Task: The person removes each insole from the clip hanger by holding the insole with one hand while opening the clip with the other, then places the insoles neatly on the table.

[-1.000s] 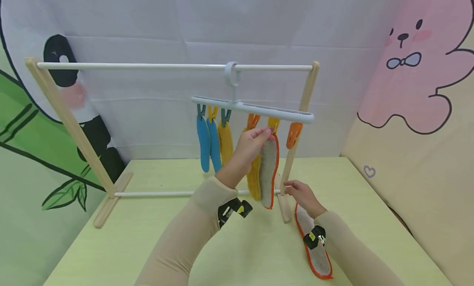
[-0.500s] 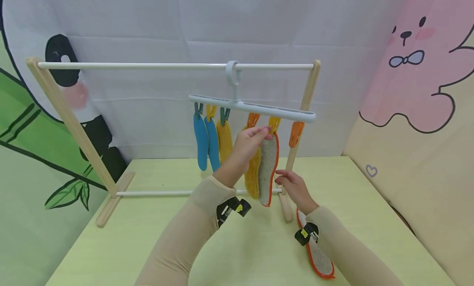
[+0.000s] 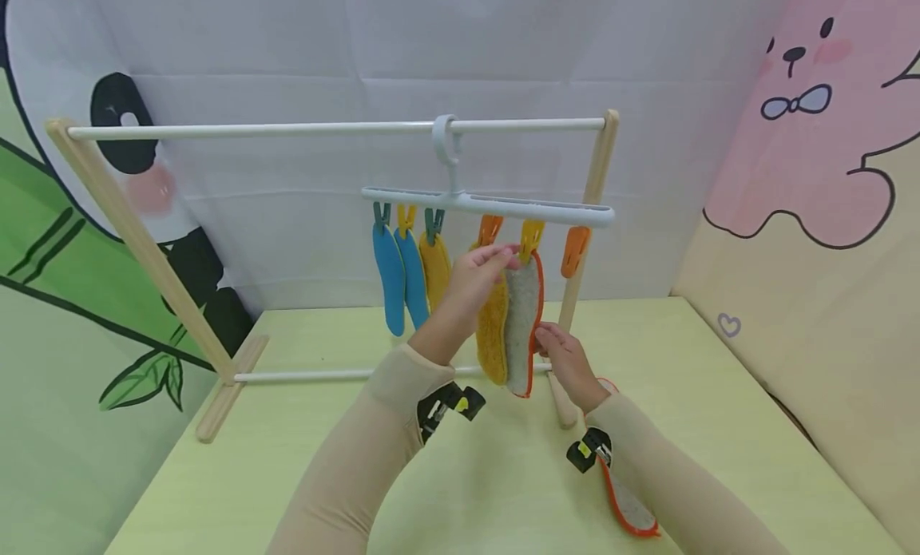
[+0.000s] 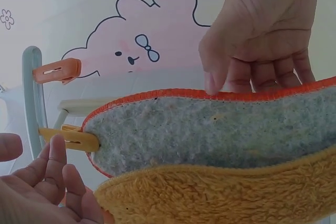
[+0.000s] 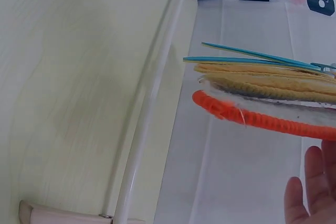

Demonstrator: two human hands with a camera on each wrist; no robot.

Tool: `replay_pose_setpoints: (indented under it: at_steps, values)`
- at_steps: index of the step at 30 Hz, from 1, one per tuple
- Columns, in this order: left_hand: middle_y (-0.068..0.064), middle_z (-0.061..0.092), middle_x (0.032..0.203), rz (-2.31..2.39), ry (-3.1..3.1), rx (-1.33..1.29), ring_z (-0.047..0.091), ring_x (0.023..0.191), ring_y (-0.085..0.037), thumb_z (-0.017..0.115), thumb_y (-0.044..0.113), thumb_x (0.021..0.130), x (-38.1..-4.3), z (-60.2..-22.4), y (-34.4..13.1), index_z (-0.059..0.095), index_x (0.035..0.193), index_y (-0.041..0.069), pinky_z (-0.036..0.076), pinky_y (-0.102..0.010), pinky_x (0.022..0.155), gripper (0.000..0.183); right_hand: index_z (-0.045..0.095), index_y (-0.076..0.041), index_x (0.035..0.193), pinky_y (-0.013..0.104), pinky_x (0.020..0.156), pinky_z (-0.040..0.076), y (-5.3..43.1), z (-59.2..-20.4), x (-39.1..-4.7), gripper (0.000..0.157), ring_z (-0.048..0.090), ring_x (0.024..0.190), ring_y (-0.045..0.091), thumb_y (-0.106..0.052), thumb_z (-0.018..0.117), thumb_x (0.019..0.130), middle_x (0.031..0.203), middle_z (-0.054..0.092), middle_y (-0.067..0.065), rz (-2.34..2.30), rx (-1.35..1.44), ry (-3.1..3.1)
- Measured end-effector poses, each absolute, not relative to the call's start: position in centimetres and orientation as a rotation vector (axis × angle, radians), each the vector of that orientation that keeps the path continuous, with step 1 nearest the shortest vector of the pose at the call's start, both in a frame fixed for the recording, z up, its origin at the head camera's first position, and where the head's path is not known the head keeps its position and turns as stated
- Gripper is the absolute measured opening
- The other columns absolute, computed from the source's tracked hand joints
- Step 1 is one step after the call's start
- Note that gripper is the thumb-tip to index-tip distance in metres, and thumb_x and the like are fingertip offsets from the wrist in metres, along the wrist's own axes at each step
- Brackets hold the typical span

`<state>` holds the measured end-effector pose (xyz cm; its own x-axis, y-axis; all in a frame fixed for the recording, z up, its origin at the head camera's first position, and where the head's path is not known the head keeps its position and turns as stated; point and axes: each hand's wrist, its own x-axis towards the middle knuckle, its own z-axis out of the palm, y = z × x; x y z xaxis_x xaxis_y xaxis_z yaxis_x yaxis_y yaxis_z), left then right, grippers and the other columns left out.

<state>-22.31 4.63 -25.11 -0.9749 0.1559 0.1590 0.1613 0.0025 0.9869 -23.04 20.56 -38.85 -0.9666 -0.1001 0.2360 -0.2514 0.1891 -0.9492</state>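
Gray insole (image 3: 523, 323) with orange edge, hanging off yellow clip (image 3: 532, 239) on hanger (image 3: 553, 212). Right hand (image 3: 568, 359) at that edge, can't tell if pinching or just touching. Left hand (image 3: 470, 279) right by clip, thumb and fingers apart. Fuzzy yellow insole (image 3: 492, 347) just beside, two blue insoles (image 3: 390, 283) farther along. Second gray insole (image 3: 632, 509) on table (image 3: 719, 427).

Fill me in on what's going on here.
A person's right hand touches the red edge of a grey insole, which hangs by a yellow clip from a hanger on a rail. The left hand is up beside that clip. Two blue insoles and two yellow ones hang there too; the orange clip at the end holds nothing, and another grey insole lies on the table.
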Motion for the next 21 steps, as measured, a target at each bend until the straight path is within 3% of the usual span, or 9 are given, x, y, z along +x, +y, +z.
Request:
replay_pose_setpoints:
  at_steps: [5, 10, 21]
  values:
    - [-0.012, 0.059, 0.120, -2.196, -2.211, -0.356, 0.045, 0.117, -0.023, 0.049, 0.018, 0.102, -22.2, -25.1, 4.5, 0.063, 0.116, -0.004, 0.037, -0.036, 0.101, 0.030, 0.057, 0.008, 0.118, 0.032, 0.087, 0.047, 20.1, -39.1, -23.1, 0.030, 0.060, 0.098, 0.021, -0.014, 0.057, 0.097, 0.109, 0.064, 0.020, 1.802, 0.353, -2.367]
    - [-0.009, 0.057, 0.125, -2.198, -2.217, -0.336, 0.045, 0.115, -0.023, 0.049, 0.021, 0.101, -22.2, -25.2, 4.6, 0.064, 0.111, -0.005, 0.035, -0.037, 0.102, 0.031, 0.059, 0.010, 0.114, 0.026, 0.081, 0.048, 20.0, -39.3, -22.4, 0.028, 0.062, 0.100, 0.028, -0.010, 0.057, 0.096, 0.108, 0.065, 0.022, 1.776, 0.348, -2.339]
    - [-0.011, 0.058, 0.130, -2.280, -2.148, -0.260, 0.049, 0.122, -0.023, 0.049, 0.015, 0.101, -22.4, -25.1, 4.8, 0.059, 0.127, 0.000, 0.037, -0.035, 0.104, 0.032, 0.061, 0.013, 0.107, 0.022, 0.073, 0.050, 20.7, -38.7, -21.5, 0.022, 0.061, 0.081, 0.003, -0.001, 0.054, 0.093, 0.097, 0.068, 0.017, 1.918, 0.309, -2.225]
